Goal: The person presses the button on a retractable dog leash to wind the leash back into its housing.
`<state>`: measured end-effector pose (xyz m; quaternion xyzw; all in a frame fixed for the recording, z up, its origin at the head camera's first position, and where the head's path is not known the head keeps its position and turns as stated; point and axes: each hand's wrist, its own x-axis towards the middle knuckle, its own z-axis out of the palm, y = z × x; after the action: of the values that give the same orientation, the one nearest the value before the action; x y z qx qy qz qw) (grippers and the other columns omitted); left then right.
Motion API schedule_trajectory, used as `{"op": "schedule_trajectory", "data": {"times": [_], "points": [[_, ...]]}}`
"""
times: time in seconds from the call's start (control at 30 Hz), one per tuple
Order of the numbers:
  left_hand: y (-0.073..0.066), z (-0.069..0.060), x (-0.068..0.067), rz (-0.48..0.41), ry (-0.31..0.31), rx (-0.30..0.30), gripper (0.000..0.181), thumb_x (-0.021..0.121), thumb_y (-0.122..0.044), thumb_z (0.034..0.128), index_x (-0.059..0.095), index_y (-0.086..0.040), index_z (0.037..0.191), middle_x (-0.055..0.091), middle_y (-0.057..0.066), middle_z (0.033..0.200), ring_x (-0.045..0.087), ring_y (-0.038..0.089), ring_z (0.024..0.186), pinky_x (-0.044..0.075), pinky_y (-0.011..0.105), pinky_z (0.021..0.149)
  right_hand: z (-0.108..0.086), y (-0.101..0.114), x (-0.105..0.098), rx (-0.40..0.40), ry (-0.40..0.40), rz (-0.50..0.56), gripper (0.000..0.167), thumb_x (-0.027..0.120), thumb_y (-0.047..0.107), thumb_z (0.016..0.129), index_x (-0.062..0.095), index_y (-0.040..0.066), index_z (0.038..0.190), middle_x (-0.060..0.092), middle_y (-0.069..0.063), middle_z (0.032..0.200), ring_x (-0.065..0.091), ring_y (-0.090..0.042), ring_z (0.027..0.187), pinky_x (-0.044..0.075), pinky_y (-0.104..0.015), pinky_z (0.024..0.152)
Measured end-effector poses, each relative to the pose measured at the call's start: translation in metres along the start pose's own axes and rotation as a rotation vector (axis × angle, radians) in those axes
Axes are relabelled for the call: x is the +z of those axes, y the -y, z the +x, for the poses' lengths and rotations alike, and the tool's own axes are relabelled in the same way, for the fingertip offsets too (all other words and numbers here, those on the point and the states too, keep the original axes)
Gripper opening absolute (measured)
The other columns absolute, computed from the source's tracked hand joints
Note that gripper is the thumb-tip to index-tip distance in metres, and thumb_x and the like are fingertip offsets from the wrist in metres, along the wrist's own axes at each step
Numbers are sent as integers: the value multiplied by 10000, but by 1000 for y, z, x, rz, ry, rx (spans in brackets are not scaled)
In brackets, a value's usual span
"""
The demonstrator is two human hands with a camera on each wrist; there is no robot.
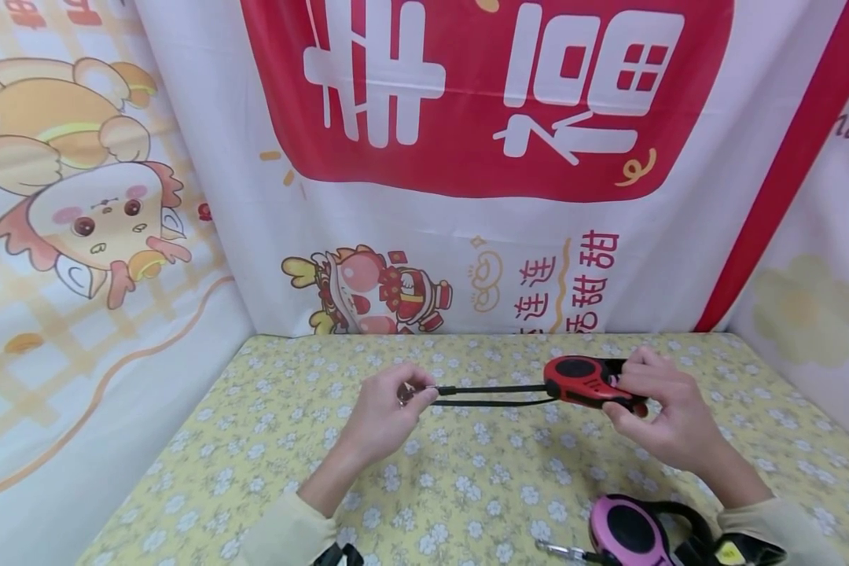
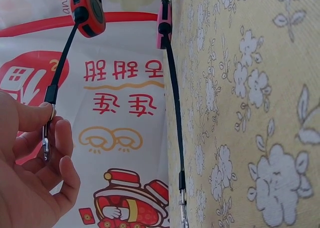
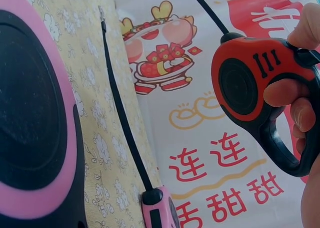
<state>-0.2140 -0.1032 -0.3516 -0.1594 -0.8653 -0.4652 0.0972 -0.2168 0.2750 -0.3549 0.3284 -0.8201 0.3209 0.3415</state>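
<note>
My left hand (image 1: 389, 409) pinches the metal clip (image 2: 46, 143) of a red-and-black retractable dog leash (image 1: 580, 381) between thumb and fingers. Its black strap (image 2: 62, 62) runs straight from the clip to the housing. On the other end, my right hand (image 1: 668, 413) grips the leash's looped handle, as the right wrist view shows. Behind it, a pink retractable leash (image 3: 161, 208) lies with its black strap (image 3: 122, 112) drawn out, ending in a metal clip (image 2: 183, 208). In the head view the red leash and right hand mostly hide that housing.
A nearer pink-and-black retractable leash (image 1: 626, 531) lies below my right wrist, its metal clip (image 1: 562, 550) pointing left. Yellow floral cloth (image 1: 467, 479) covers the table. Printed cloth hangings (image 1: 481, 275) stand at the back and both sides.
</note>
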Motion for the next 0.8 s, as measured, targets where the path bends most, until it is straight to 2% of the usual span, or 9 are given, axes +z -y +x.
{"op": "schedule_trajectory", "data": {"times": [0.37,0.67,0.8], "points": [[1,0,0,-2,18,20,17,709,-188,1026,724,-186,1032,687,-64,943,618,130,795,532,255,687,2,3,0,5,15,3,394,813,-5,713,569,305,703,483,141,663,397,-26,819,279,-258,739],[0,-1,0,-6,23,18,51,706,-185,1030,716,-231,1011,681,-84,936,621,131,794,531,261,686,1,3,0,-2,19,-10,387,810,10,710,566,310,693,481,164,684,397,-26,814,282,-269,735],[1,0,1,-2,26,24,18,714,-193,1024,722,-208,1029,682,-81,943,627,127,805,542,256,699,1,4,1,-1,17,-5,384,808,5,711,572,308,699,484,165,686,400,-28,815,281,-263,740]]}}
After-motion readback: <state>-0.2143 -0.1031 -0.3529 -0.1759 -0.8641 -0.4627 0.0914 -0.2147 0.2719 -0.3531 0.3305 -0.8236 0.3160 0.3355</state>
